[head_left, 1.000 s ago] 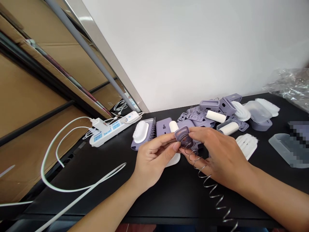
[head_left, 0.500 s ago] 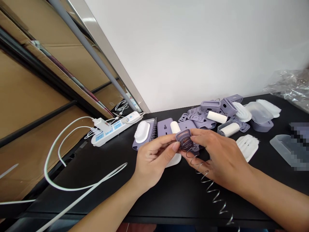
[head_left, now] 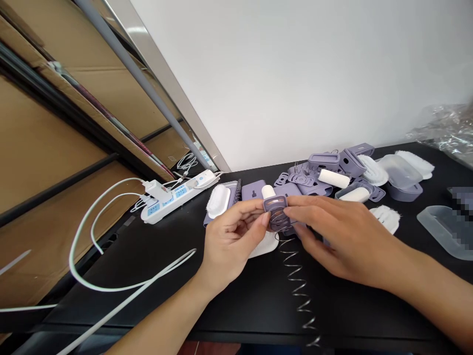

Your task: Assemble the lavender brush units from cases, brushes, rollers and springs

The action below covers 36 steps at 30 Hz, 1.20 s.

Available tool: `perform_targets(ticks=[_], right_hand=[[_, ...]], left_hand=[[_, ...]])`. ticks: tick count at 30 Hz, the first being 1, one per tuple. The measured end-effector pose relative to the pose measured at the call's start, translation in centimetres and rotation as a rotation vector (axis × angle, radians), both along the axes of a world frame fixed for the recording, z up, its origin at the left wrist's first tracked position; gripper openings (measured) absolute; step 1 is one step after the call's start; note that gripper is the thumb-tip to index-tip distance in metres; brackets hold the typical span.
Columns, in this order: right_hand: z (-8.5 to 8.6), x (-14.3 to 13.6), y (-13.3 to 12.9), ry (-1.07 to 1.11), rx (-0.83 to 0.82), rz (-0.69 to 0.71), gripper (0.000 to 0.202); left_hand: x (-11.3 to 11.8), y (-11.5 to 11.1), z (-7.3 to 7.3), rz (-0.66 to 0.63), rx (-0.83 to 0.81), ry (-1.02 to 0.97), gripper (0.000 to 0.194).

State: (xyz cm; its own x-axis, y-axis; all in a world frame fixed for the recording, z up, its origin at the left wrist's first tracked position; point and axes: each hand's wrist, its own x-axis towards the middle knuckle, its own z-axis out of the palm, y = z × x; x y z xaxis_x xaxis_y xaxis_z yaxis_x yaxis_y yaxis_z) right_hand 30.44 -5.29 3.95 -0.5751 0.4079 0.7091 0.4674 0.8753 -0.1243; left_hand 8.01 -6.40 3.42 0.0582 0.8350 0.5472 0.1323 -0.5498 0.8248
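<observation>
My left hand [head_left: 223, 244] pinches a small purple plastic plate [head_left: 275, 202] with slots, thumb in front and fingers behind. A long metal coil spring [head_left: 297, 280] runs from the plate, its first turns bunched against it, and the rest hangs loosely down past the table's front edge. My right hand [head_left: 347, 236] is closed at the plate's right side, with a fingertip on the bunched coils. Just behind the hands stand a white roller [head_left: 268, 192] and a purple housing [head_left: 253, 190]. Under them lies a white oval piece [head_left: 264, 245], partly hidden.
Purple parts [head_left: 323, 160], white brush heads [head_left: 386, 219] and a white cylinder [head_left: 334, 178] are heaped at the back right. A clear cover [head_left: 441, 231] lies farther right. On the left are a power strip [head_left: 177, 196] and a looped white cable [head_left: 121, 287]. A mirror frame leans behind.
Both hands have shifted slightly left with the plate, which is now more upright. The spring's hanging end has swung left, and my right hand's fingers have moved over the coils.
</observation>
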Motion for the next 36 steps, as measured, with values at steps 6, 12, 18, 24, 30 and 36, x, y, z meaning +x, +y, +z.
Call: perform_targets(ticks=[6,12,18,24,30,36], right_hand=[[2.0,1.1,0.3,0.24,-0.423,0.052,0.016],[2.5,1.1,0.6,0.136,-0.603,0.069,0.012],[2.3,1.2,0.6,0.092,-0.538,0.061,0.012],[2.3,1.2,0.8,0.084,-0.551,0.069,0.01],[2.0,1.3,0.6,0.037,-0.564,0.056,0.009],[2.0,1.1,0.6,0.049,-0.565,0.059,0.009]], left_hand=[[-0.1,-0.2,0.2,-0.007,0.095,0.186,0.019],[-0.2,-0.4,0.2,-0.023,0.14,0.295,0.021],[-0.3,-0.5,0.2,-0.022,0.152,0.319,0.022],[-0.5,-0.4,0.0,-0.028,0.17,0.359,0.022],[-0.3,-0.3,0.1,-0.041,0.204,0.386,0.02],[0.0,-0.6,0.3,-0.016,0.19,0.408,0.018]])
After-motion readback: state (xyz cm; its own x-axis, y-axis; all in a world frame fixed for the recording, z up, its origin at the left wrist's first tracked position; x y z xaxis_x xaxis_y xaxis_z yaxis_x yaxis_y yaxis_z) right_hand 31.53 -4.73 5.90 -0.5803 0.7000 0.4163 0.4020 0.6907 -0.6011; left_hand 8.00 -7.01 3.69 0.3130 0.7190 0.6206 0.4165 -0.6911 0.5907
